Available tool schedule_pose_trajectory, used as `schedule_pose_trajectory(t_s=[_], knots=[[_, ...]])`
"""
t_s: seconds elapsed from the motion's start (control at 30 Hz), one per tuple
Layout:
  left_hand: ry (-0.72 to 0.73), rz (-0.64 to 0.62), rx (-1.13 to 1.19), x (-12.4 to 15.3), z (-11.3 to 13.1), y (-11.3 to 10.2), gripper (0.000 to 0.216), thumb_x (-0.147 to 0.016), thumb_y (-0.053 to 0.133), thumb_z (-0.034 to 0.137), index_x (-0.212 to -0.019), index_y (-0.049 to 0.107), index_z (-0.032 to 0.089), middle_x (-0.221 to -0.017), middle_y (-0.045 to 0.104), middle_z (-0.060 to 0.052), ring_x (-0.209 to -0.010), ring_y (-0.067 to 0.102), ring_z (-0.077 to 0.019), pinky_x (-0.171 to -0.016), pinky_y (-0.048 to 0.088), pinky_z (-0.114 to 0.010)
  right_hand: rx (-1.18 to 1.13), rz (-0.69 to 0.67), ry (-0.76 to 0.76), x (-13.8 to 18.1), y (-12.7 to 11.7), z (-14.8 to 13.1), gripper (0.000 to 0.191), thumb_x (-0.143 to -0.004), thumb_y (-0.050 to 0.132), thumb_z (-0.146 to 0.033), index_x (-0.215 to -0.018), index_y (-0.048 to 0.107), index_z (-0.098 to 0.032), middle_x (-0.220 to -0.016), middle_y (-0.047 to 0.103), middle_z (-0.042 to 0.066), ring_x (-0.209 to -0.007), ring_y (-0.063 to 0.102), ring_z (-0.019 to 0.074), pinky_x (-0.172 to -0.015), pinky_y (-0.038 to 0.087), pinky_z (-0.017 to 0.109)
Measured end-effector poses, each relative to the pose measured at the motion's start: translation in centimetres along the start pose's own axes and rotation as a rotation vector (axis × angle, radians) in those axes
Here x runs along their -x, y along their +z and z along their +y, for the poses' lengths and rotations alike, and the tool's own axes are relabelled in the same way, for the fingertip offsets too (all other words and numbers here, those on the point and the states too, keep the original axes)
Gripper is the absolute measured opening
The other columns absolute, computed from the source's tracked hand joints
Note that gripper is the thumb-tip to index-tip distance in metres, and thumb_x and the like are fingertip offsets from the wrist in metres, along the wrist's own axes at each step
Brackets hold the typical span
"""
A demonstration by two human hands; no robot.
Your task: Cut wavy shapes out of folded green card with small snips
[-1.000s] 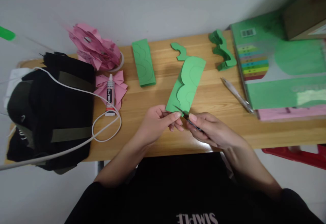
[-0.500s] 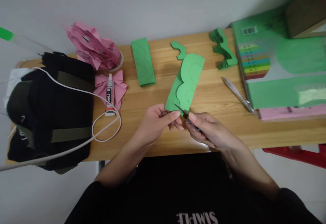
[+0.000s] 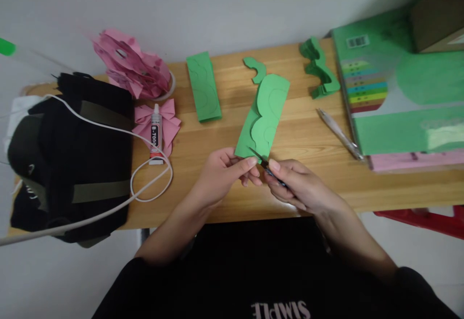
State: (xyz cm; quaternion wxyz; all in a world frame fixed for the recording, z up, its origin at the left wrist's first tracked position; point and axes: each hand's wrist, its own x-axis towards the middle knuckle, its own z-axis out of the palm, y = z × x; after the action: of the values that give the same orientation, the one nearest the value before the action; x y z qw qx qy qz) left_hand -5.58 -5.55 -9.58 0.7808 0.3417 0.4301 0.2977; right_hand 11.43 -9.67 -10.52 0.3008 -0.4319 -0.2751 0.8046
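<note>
My left hand (image 3: 232, 168) pinches the lower end of a folded green paper (image 3: 270, 108), thumb on top. Its upper layer has a wavy cut edge and drawn curved lines. Closed around the dark handle of a small pair of scissors (image 3: 264, 163), my right hand (image 3: 295, 183) holds the blades at the paper's near end, beside my left thumb. Beyond the paper lies a small curved green cutout (image 3: 255, 69). Another folded green paper (image 3: 204, 88) with pencilled curves rests to the left, and a stack of wavy green cutouts (image 3: 319, 70) stands to the right.
On the left are a black bag (image 3: 72, 164), a looped white cable (image 3: 152, 198), a glue tube (image 3: 156, 135) on a pink paper bow (image 3: 173, 116), and pink paper pieces (image 3: 134, 65). A pen (image 3: 340, 134) lies beside a green paper pack (image 3: 409, 130) at right, under a cardboard box (image 3: 438, 19).
Both hands, the green paper and the scissors hold almost the same position. The view has shifted very slightly.
</note>
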Motion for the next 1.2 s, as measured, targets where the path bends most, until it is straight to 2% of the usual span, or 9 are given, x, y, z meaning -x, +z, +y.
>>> schedule_pose_trajectory(t_s=[0.33, 0.6, 0.8, 1.07, 1.2], knots=[[-0.032, -0.017, -0.013, 0.03, 0.11, -0.16, 0.028, -0.072, 0.079, 0.035, -0.067, 0.061, 0.014, -0.06, 0.066, 0.002, -0.051, 0.064, -0.009, -0.048, 0.042, -0.019, 0.043, 0.017, 0.01, -0.07, 0.04, -0.16, 0.056, -0.078, 0.06, -0.072, -0.06, 0.047, -0.021, -0.035, 0.03, -0.012, -0.028, 0.015, 0.0037, -0.027, 0.008, 0.018], [-0.122, -0.022, 0.027, -0.19, 0.29, -0.31, 0.03, -0.067, 0.082, 0.035, -0.064, 0.062, 0.014, -0.058, 0.065, 0.003, -0.049, 0.062, -0.0076, -0.048, 0.042, -0.018, 0.102, -0.035, -0.114, -0.29, -0.26, -0.46, 0.056, -0.085, 0.058, -0.066, -0.056, 0.046, -0.02, -0.037, 0.028, -0.011, -0.033, 0.017, 0.0036, -0.03, 0.008, 0.02], [-0.168, -0.057, 0.068, -0.07, 0.65, -0.43, 0.025, -0.068, 0.082, 0.032, -0.062, 0.065, 0.013, -0.058, 0.067, 0.002, -0.05, 0.064, -0.0078, -0.049, 0.042, -0.017, 0.105, -0.066, -0.129, -0.2, -0.62, -0.54, 0.053, -0.086, 0.059, -0.063, -0.058, 0.046, -0.02, -0.039, 0.028, -0.011, -0.035, 0.017, 0.0038, -0.031, 0.01, 0.021], [-0.122, -0.026, 0.114, 0.05, 0.51, -0.05, 0.02, -0.069, 0.08, 0.027, -0.063, 0.067, 0.014, -0.06, 0.07, 0.001, -0.052, 0.067, -0.0102, -0.046, 0.041, -0.017, 0.054, -0.083, -0.066, -0.35, -0.85, -0.25, 0.053, -0.085, 0.058, -0.066, -0.06, 0.046, -0.021, -0.039, 0.026, -0.012, -0.032, 0.014, 0.0039, -0.028, 0.006, 0.019], [-0.102, -0.001, 0.135, 0.17, 0.34, 0.07, 0.02, -0.069, 0.081, 0.027, -0.063, 0.068, 0.014, -0.059, 0.071, 0.001, -0.052, 0.068, -0.0105, -0.046, 0.041, -0.017, 0.054, -0.09, -0.081, -0.37, -0.69, -0.13, 0.053, -0.086, 0.055, -0.067, -0.061, 0.047, -0.021, -0.039, 0.027, -0.012, -0.03, 0.015, 0.004, -0.027, 0.008, 0.018]])
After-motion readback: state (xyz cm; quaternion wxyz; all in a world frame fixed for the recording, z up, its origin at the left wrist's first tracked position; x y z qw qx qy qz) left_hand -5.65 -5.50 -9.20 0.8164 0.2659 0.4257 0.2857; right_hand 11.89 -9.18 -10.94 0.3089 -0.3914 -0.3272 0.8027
